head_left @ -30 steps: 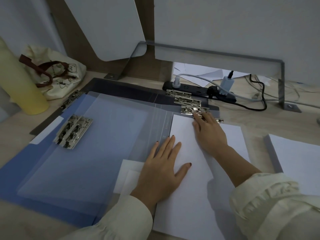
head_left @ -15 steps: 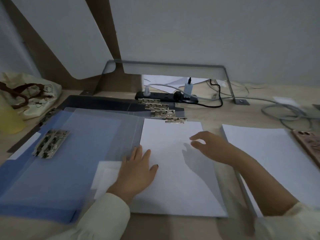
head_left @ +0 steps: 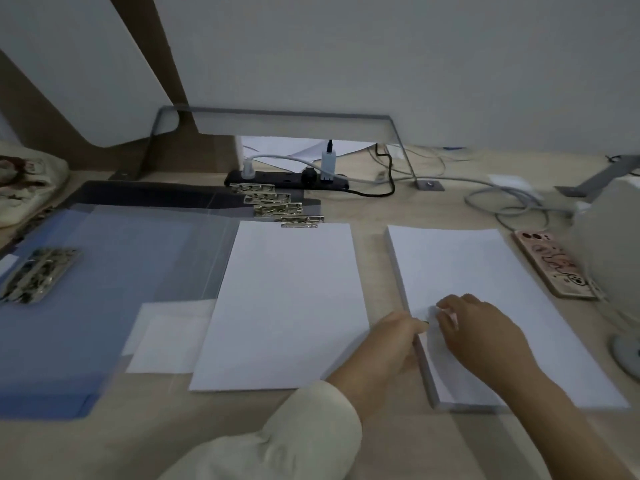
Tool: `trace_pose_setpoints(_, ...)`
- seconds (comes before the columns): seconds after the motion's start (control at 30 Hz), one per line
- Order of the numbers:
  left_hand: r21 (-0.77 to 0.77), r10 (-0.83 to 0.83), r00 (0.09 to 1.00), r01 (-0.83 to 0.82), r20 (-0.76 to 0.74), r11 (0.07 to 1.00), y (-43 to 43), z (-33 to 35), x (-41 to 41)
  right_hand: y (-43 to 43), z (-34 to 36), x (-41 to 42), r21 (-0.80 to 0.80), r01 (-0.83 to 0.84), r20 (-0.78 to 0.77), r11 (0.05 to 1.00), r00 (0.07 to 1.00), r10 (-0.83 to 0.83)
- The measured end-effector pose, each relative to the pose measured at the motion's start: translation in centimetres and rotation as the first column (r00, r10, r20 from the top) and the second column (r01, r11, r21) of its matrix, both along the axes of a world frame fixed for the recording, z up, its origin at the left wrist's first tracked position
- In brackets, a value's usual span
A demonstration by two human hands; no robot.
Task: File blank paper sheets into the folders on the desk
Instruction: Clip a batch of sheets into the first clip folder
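A thick stack of blank paper (head_left: 485, 268) lies on the desk at the right. My right hand (head_left: 481, 330) rests on it with curled fingers and pinches up the left edge of the top sheet (head_left: 433, 311). My left hand (head_left: 391, 344) is against the stack's left edge with its thumb at that raised edge; its fingers are hidden. One blank sheet (head_left: 291, 299) lies on the right half of the open blue folder (head_left: 86, 289), its top edge under a metal clip (head_left: 301, 221). More folders lie beneath, their clips (head_left: 270, 202) fanned out behind.
A phone (head_left: 554, 265) in a patterned case lies right of the stack, beside a white device (head_left: 609, 237). A black power strip (head_left: 287, 180) with plugs and cables runs along the back. A cloth bag (head_left: 24, 181) sits far left. A second clip (head_left: 38, 271) is on the folder's left flap.
Both hands left the filed sheet and moved right to the paper stack. The view swung right, showing the whole stack and the phone.
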State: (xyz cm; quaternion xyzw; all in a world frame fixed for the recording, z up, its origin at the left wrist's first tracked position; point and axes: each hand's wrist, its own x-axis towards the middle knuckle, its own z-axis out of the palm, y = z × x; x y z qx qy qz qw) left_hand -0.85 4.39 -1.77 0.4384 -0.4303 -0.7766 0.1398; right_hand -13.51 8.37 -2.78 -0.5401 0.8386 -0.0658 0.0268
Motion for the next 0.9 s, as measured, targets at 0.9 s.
trace_pose_setpoints(0.9, 0.234, 0.171, 0.955, -0.113, -0.242, 0.966, -1.6, -1.4, 0.0, 0.7, 0.3, 1.0, -0.077, -0.02, 0.034, 0.997, 0.999, 0.022)
